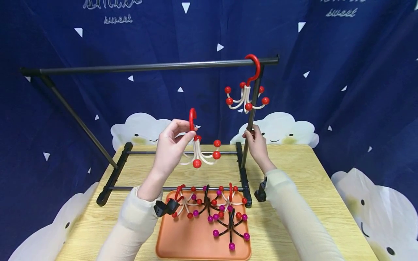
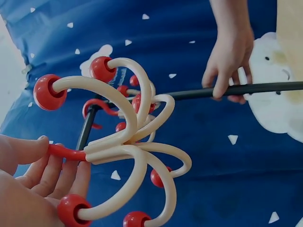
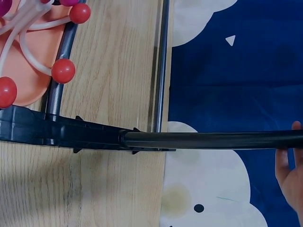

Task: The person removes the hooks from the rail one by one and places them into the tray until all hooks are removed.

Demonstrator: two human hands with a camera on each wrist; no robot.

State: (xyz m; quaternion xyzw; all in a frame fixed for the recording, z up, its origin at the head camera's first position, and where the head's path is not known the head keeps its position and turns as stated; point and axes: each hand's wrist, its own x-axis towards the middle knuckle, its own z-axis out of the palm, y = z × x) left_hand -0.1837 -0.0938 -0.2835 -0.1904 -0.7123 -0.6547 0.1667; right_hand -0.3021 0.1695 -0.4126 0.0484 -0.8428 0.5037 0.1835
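Observation:
My left hand (image 1: 169, 146) pinches the red hook of an octopus-style hanger (image 1: 197, 149) with thumb and fingers, holding it upright over the table in front of the rack. Its cream arms curve out and end in red balls, as the left wrist view shows close up. My right hand (image 1: 258, 148) grips the right post (image 1: 250, 121) of a black clothes rack partway up, thumb in front. Above that hand, a matching red and cream hanger (image 1: 247, 95) hangs by its hook from the right end of the top bar (image 1: 147, 67).
An orange tray (image 1: 186, 241) at the table's front holds several more hangers, some red and cream, others black with purple balls (image 1: 231, 226). The rack's black feet (image 1: 112, 175) stand on the wooden table (image 1: 287, 159). Behind hangs a dark blue curtain (image 1: 196, 32) with clouds.

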